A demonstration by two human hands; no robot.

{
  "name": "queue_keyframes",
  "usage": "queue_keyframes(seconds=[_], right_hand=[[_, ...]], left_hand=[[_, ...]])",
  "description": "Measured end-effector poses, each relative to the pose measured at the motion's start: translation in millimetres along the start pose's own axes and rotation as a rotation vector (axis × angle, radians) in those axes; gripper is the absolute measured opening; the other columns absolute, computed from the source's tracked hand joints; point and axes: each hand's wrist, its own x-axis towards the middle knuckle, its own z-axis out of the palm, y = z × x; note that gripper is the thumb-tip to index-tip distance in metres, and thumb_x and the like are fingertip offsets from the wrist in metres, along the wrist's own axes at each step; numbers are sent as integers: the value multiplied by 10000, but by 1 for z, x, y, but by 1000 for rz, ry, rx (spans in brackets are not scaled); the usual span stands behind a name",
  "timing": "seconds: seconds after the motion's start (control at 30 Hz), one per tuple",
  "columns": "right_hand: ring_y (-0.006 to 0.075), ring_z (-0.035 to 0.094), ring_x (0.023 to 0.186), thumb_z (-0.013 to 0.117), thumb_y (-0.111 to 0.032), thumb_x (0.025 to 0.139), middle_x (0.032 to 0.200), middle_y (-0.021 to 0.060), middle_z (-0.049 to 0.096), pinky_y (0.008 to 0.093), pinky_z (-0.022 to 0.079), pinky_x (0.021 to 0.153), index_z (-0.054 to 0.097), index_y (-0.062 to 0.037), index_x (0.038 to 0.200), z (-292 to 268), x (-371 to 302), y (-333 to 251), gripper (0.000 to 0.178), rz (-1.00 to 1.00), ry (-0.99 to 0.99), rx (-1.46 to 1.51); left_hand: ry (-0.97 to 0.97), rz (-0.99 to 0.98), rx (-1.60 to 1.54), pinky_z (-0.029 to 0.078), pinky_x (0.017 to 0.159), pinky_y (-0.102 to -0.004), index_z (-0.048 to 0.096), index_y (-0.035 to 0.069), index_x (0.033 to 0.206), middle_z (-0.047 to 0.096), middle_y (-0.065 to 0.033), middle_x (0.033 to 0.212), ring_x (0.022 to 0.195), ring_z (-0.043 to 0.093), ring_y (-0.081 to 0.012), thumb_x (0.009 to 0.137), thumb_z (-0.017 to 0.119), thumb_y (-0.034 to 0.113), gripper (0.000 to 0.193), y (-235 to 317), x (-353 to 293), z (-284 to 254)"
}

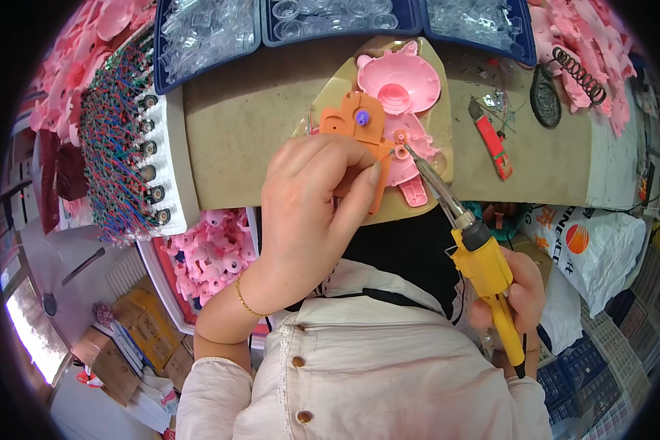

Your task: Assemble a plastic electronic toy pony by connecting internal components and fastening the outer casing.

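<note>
My left hand (308,198) is closed, with thumb and forefinger pinched at the edge of a flat orange plastic piece (345,121). A purple knob (362,118) stands up from that piece. Wrapped round the handle of a yellow soldering iron (484,268) is my right hand (521,290). The iron's metal tip points up and left, at or very near a small orange part on a pink pig-shaped plastic shell (411,136). The shell lies with its hollow inside facing up on a yellowish board (441,66). My left fingers partly hide the orange piece's lower part.
Blue trays (262,29) of clear plastic parts line the far edge. Wired speaker-like parts (128,139) crowd the left. A red cutter knife (491,139), a black stand (545,95) and a coil spring (579,75) lie right. Pink parts (216,253) fill a box below left.
</note>
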Motion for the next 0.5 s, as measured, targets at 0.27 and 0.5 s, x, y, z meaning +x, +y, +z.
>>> queue_keyframes(seconds=[0.27,0.5], right_hand=[[253,564,1072,624,-295,869,1176,161,544,377,508,872,428,-9,1253,3,-3,-15,517,385,552,275],[222,599,957,591,-98,834,1117,142,585,327,518,731,536,33,1194,-118,21,5,387,401,945,-153]], left_hand=[[-24,-34,43,409,698,-363,587,44,789,583,-89,773,725,548,-270,777,643,55,58,6,-4,-10],[-92,-30,62,437,774,-355,621,36,964,610,-102,881,856,563,-273,790,624,30,174,8,-9,-28]])
